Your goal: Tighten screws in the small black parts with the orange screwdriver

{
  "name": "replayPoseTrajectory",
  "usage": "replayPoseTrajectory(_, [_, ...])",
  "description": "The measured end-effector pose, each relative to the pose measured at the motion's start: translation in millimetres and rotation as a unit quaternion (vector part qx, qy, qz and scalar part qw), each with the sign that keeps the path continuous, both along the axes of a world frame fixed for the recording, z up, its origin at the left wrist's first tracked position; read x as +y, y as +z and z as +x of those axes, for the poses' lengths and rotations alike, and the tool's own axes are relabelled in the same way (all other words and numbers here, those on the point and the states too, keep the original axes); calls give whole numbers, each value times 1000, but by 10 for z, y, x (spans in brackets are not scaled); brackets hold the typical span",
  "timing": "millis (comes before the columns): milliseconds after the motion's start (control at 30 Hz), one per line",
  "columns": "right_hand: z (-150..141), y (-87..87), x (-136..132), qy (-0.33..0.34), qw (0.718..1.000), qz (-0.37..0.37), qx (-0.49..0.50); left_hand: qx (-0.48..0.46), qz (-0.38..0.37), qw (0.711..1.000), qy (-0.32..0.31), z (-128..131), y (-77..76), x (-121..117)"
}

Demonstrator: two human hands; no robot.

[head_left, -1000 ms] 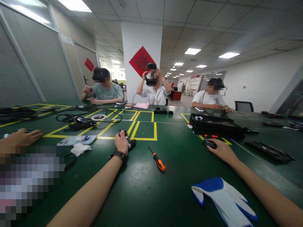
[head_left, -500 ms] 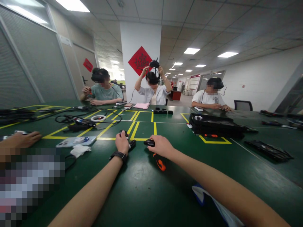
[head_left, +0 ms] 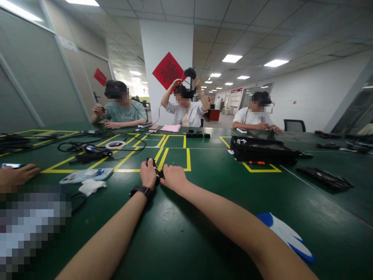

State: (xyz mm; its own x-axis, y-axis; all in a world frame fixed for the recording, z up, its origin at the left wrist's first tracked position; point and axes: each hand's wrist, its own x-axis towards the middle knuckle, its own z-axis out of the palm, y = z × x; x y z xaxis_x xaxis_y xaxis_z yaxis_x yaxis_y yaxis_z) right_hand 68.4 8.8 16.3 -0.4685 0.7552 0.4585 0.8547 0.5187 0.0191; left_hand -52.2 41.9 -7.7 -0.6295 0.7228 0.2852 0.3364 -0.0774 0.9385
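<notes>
My left hand [head_left: 148,174], with a black watch on the wrist, is closed around a small black device [head_left: 158,172] resting on the green table [head_left: 204,186]. My right hand [head_left: 173,177] is beside it, fingers curled around a small black part that it presses against the same device. Both hands meet just in front of the yellow taped square [head_left: 175,155]. My right forearm hides the orange-handled screwdriver.
A blue and white glove [head_left: 287,235] lies at the near right. A black case [head_left: 264,149] with a small screwdriver [head_left: 256,162] sits at the right. Cables [head_left: 93,147], a phone [head_left: 83,175] and a tissue [head_left: 90,186] lie left. Another person's hand [head_left: 17,174] rests far left; three people sit across.
My right hand picked up a small black part at the right, carried it leftward across the table and brought it against the device in my left hand. The view has shifted slightly.
</notes>
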Motion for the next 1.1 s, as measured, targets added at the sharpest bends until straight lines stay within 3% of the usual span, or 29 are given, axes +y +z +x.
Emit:
replayPoseTrajectory(333, [-11, 62, -74, -12, 999, -42, 3, 9, -5, 1000, -2, -77, 23, 47])
replayPoseTrajectory(533, [311, 290, -215, -38, 999, -25, -1, 5, 1, 1000, 8, -97, -42, 106])
replayPoseTrajectory(633, [581, 337, -330, -69, 994, -79, -40, -22, 15, 1000, -7, -90, -62, 108])
replayPoseTrajectory(767, [948, 191, -517, -69, 972, -209, -82, -38, 36, 998, 36, -100, -17, 70])
replayPoseTrajectory(833, [1111, 83, -570, -38, 973, -226, -40, -51, 68, 993, 76, -105, 36, 34])
replayPoseTrajectory(900, [1259, -7, -576, 15, 970, -231, 71, -74, 116, 987, 88, -76, 106, -19])
replayPoseTrajectory(967, [1389, -67, -545, 70, 935, -248, 245, -107, 174, 977, 57, 20, 184, -98])
replayPoseTrajectory(1033, [1495, -97, -496, 106, 860, -295, 402, -144, 211, 967, -5, 191, 257, -204])
replayPoseTrajectory(1100, [1572, -104, -452, 118, 800, -330, 488, -159, 220, 959, -77, 412, 307, -332])
